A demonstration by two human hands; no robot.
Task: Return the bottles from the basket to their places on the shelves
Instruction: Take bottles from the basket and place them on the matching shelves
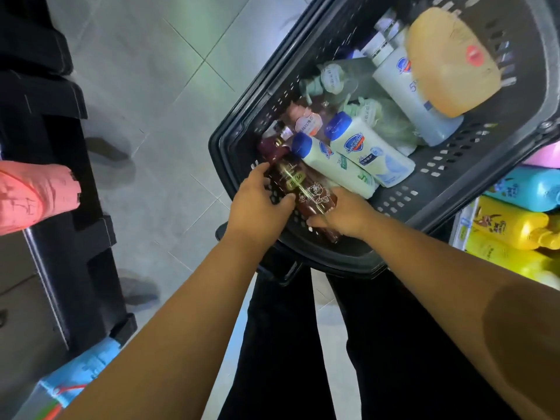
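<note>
Left hand [257,204] and right hand [344,215] grip a dark red bottle [303,189] in the basket's [454,189] near corner; best lifted straight, sparing the white bottles [363,150] alongside.

One black basket [454,177] is counted. Tallied besides: two blue-capped white bottles [333,168] [371,153], one dark red bottle [300,183], one large white pump bottle [406,95], two green pouches [330,77] [381,119], one pink pouch [306,119], one orange pack [451,62], two yellow bottles [512,225] [500,256], one blue bottle [524,189].

Black slotted basket [448,165] holds a jumble of bottles [371,154] lying sideways
</note>
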